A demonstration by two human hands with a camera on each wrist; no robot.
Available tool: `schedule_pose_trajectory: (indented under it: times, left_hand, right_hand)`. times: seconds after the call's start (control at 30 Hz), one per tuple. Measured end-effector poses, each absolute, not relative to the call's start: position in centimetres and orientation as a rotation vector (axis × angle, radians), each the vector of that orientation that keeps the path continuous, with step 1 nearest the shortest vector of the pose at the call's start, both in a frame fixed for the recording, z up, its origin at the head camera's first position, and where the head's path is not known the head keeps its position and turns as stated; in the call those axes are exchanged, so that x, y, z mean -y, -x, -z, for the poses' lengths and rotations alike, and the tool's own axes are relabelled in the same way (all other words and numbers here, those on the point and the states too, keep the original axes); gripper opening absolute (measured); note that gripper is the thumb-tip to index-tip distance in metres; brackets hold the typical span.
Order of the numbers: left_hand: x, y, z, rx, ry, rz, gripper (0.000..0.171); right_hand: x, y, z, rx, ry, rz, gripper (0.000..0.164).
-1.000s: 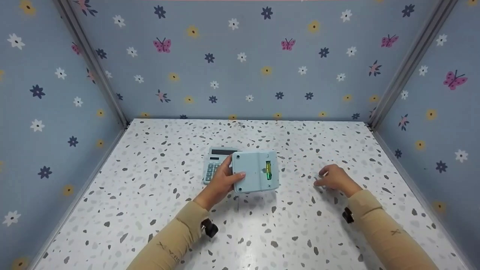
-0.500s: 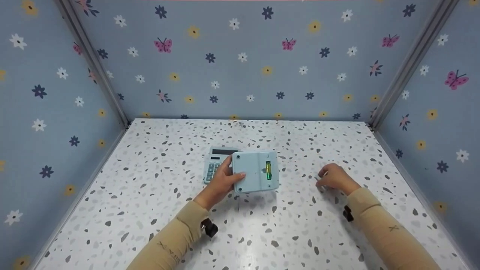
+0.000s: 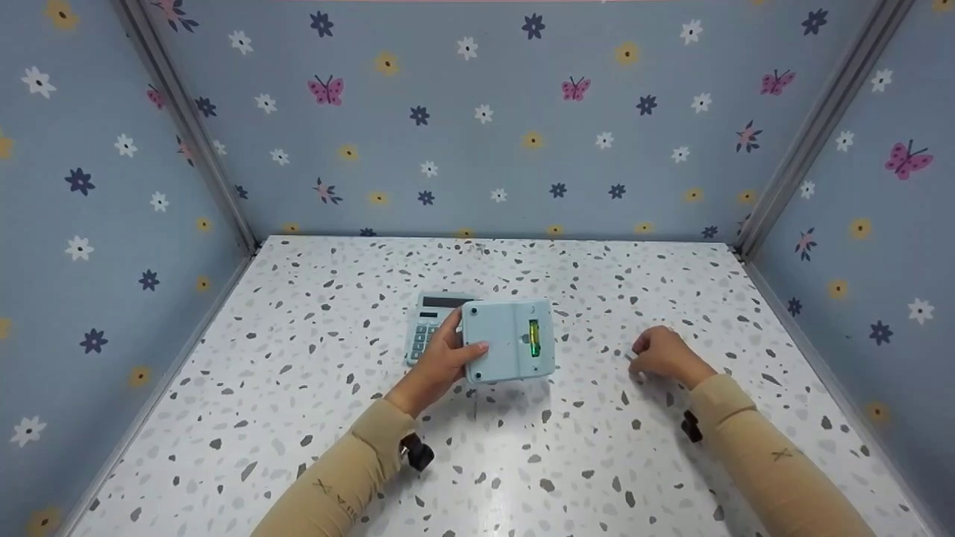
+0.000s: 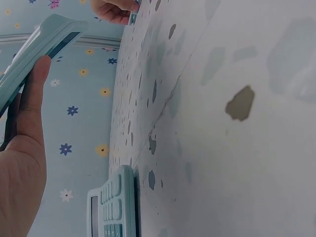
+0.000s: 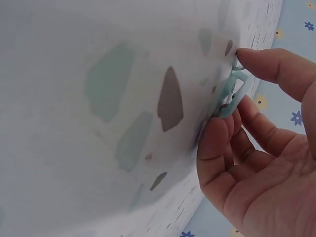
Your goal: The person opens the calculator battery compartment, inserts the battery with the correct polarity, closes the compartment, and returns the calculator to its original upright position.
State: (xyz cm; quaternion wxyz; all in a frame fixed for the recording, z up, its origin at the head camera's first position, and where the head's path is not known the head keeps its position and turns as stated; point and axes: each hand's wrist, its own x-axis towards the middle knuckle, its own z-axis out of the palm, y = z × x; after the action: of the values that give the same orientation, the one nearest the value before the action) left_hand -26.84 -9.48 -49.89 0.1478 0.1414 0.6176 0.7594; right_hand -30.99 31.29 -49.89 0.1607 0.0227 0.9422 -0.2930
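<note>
In the head view my left hand [image 3: 439, 365] grips a pale blue, squarish device [image 3: 492, 343] by its left edge, thumb on its back. The back faces up, with a green and yellow battery [image 3: 534, 338] showing in an uncovered slot. The left wrist view shows the device [image 4: 37, 52] raised above the table. A pale blue calculator [image 3: 421, 335] lies behind it, partly hidden by the device and hand. To the right, low over the table, my right hand [image 3: 666, 355] pinches a small pale blue plastic battery cover [image 5: 232, 94] between thumb and fingers at the table's surface.
The white speckled table [image 3: 298, 418] is bordered by pale blue panels [image 3: 477, 164] with flowers and butterflies on the back and both sides. Grey metal posts [image 3: 821, 134] stand at the back corners. Dark wrist mounts [image 3: 418, 452] sit under both tan sleeves.
My right hand's fingers have drawn closer together around the small cover, shifting very slightly. The left hand and the device stay almost where they were.
</note>
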Motion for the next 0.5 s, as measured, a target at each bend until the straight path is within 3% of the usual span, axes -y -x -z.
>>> schedule_pose_trajectory:
  times: [0.5]
  left_hand:
    - [9.47,26.90,49.92,-1.783,-0.373,-2.191,0.080]
  right_hand:
    - [-31.13,30.92,49.24,-2.721,-0.083,0.892,0.041]
